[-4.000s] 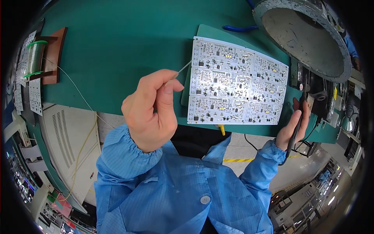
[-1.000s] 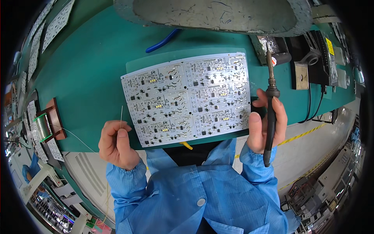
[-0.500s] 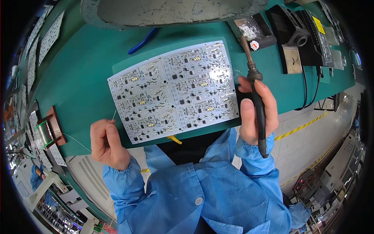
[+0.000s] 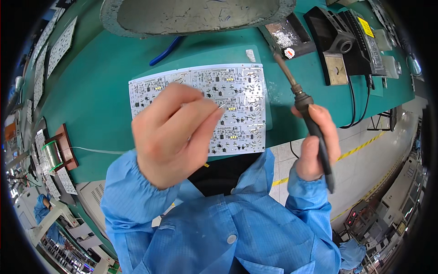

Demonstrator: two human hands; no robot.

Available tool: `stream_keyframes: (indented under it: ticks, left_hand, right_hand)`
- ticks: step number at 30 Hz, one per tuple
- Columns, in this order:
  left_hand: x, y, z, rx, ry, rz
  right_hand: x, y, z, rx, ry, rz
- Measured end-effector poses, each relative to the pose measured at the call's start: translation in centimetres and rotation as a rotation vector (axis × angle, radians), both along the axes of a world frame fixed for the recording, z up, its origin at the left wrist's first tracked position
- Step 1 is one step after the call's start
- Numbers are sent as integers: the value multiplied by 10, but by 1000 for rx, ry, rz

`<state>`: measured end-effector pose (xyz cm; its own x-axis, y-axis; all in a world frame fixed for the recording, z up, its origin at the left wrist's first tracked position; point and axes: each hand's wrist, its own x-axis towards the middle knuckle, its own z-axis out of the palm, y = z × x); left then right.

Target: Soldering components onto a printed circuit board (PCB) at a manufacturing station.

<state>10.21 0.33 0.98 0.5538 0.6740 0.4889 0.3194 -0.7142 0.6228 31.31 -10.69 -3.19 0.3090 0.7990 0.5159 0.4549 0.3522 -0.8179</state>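
A white circuit board panel point(image 4: 205, 75), filled with small components, lies on the green work mat point(image 4: 100, 109) in front of me. Over its left half my left hand point(image 4: 175, 134) is raised, fingers pinched on thin solder wire point(image 4: 222, 106) whose tip shows past the fingertips. That wire trails back to a green-rimmed spool point(image 4: 52, 155) on a brown holder. My right hand point(image 4: 317, 141) grips a soldering iron point(image 4: 315, 125) by its dark handle, to the right of the board. The iron's tip points up and away, near the tray of solder scraps, apart from the board.
A grey-rimmed lamp-like hood point(image 4: 196, 18) hangs across the far edge. Blue-handled pliers point(image 4: 165, 51) lie beyond the board. At far right stand a tray of solder scraps point(image 4: 287, 39), an iron stand point(image 4: 340, 45) and black cables point(image 4: 353, 102). More boards point(image 4: 61, 45) lie at far left.
My left hand has risen from the board's left edge rightward over it, bringing the solder wire along. The iron has shifted slightly right and tilted. The board now sits straighter.
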Motion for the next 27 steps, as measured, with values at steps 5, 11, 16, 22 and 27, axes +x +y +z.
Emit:
stream_keyframes:
  ticks: [5,11,16,22,27]
  left_hand:
    - [21,15,-19,-28,39,-4]
    - [28,23,-28,-44,1,9]
    - [29,25,-31,-37,3,-13]
    - [30,25,-33,-41,30,-18]
    - [28,22,-31,-20,49,0]
  right_hand:
    - [24,11,15,-24,3,122]
    - [27,31,21,-93,67,165]
    - [32,38,22,-108,58,189]
    - [30,41,33,-371,343,58]
    - [35,45,34,-362,313,79]
